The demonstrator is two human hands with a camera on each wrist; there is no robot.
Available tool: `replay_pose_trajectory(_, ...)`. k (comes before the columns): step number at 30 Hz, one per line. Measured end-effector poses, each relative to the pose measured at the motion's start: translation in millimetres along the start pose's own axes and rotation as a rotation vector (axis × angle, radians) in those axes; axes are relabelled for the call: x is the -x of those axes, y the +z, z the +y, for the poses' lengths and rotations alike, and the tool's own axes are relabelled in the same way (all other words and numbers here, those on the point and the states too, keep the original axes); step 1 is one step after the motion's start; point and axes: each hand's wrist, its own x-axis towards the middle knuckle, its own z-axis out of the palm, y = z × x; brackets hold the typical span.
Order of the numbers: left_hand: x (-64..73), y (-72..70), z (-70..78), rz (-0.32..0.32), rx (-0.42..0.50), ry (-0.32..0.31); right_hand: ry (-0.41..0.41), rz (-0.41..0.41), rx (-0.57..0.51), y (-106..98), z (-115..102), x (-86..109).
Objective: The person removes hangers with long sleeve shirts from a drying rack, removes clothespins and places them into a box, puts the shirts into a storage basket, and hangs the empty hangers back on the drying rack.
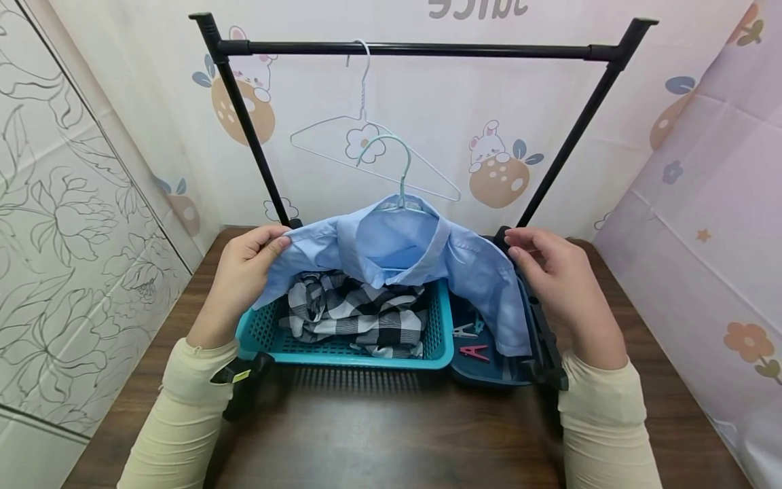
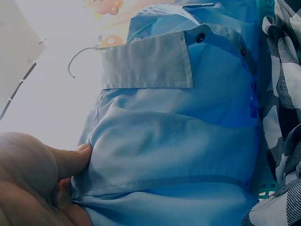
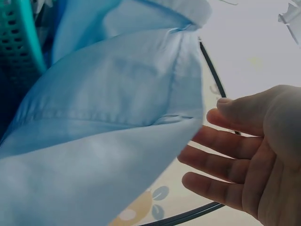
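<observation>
A light blue button shirt (image 1: 482,272) sits on a pale green hanger (image 1: 407,161), whose hook rises out of the collar. At the shirt's left shoulder, my left hand (image 1: 241,275) pinches the fabric between thumb and fingers. The left wrist view shows that thumb pressing on the cloth beside the collar (image 2: 148,63). My right hand (image 1: 559,278) is beside the other shoulder, fingers loosely spread and fingertips right at the sleeve's edge. In the right wrist view, nothing is gripped by the right hand (image 3: 254,160).
Below the shirt, a teal basket (image 1: 366,362) holds a black-and-white checked garment (image 1: 360,316). A dark blue tray (image 1: 489,373) with a red clothespin (image 1: 474,351) and a grey clothespin (image 1: 464,331) stands to its right. Behind, a white wire hanger (image 1: 330,157) hangs from a black rack (image 1: 476,49).
</observation>
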Motion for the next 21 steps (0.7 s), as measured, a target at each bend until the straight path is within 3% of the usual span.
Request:
replay_pose_trajectory(7,-0.3,-0.4,0.4,-0.003,0.005,0.021,0.049,-0.128,-0.050,8,8,-3.9)
replay_pose_trajectory(14,-0.7,-0.1,0.4,-0.006,0.011,0.023,-0.006,-0.204,-0.112,13,8,-4.7)
replay_pose_trajectory(21,-0.3,0.8,-0.3,-0.023,0.016,0.015,-0.095,-0.251,-0.017,21,10,-6.3)
